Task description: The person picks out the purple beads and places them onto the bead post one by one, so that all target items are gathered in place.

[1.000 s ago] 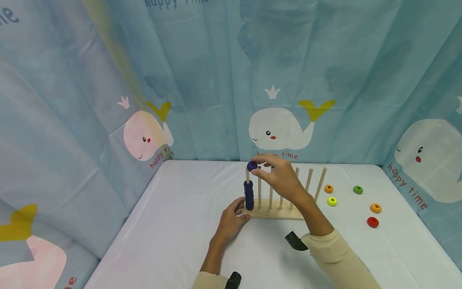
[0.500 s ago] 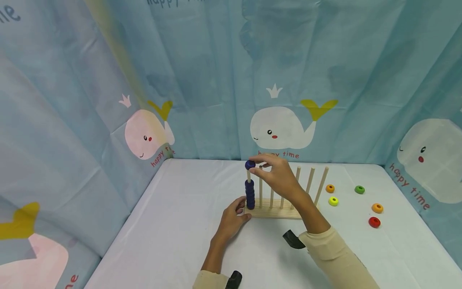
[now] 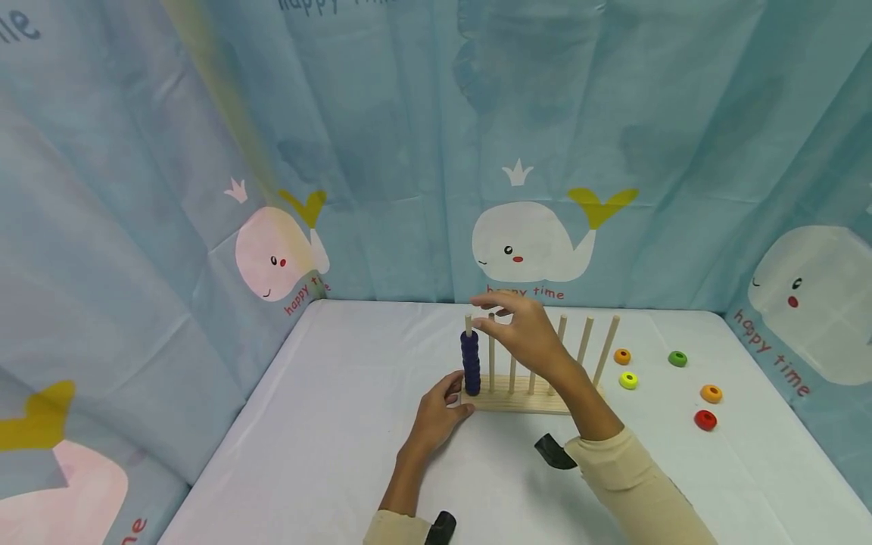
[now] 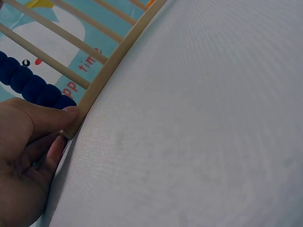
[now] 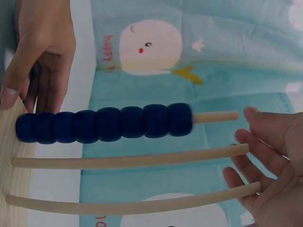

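A wooden peg stand (image 3: 518,403) with upright pegs stands on the white table. Its leftmost peg bears a stack of dark blue beads (image 3: 471,363), with the bare peg tip (image 5: 215,117) sticking out above the top bead. My left hand (image 3: 436,416) holds the left end of the stand's base (image 4: 97,90), thumb on the near edge and fingers round the end. Beside the tip of the beaded peg is my right hand (image 3: 524,333), its thumb and fingers parted with nothing between them. In the right wrist view its fingers (image 5: 265,151) are near the peg tops.
Several loose beads lie right of the stand: orange (image 3: 622,356), yellow (image 3: 628,380), green (image 3: 677,359), another orange bead (image 3: 711,393) and a red bead (image 3: 705,420). Behind the table hangs a blue curtain (image 3: 381,227) printed with whales.
The blue bead that my right hand pinched went onto the leftmost peg's tip, was let go and dropped onto the stack, now one bead taller. My left hand stayed at the base.
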Available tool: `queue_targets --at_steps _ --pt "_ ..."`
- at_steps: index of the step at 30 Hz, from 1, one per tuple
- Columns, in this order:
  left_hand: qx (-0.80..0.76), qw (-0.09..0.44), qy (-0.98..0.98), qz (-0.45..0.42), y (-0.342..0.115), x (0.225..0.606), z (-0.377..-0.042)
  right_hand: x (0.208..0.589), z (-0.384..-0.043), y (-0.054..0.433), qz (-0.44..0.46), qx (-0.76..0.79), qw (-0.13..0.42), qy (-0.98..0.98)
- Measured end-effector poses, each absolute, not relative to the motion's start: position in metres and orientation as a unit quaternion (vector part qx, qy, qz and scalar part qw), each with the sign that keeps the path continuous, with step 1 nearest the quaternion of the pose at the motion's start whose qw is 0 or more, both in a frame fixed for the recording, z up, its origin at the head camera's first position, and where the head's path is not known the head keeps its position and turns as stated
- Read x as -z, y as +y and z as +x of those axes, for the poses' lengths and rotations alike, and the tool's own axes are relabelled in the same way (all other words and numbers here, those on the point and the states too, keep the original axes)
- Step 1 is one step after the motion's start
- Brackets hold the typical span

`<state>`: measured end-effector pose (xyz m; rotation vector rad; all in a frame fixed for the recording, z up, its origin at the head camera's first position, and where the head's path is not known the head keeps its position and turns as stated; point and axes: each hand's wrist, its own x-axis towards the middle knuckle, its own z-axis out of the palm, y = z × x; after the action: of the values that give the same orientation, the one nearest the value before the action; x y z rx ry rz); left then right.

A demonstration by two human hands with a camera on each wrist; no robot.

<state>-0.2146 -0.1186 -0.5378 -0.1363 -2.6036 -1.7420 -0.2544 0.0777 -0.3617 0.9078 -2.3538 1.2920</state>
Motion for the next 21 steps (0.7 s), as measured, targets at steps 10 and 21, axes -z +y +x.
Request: queue_targets --at_steps 10,21 --pt "0.558 0.005 -0.828 -0.054 -0.114 0.541 -0.219 0.359 -0.241 0.106 0.298 -0.431 0.199 -0.828" --pt "0.570 -0.001 -0.819 -0.063 -0.120 0.539 -0.217 0.360 -0.225 0.183 0.225 -0.412 0.258 -0.844"
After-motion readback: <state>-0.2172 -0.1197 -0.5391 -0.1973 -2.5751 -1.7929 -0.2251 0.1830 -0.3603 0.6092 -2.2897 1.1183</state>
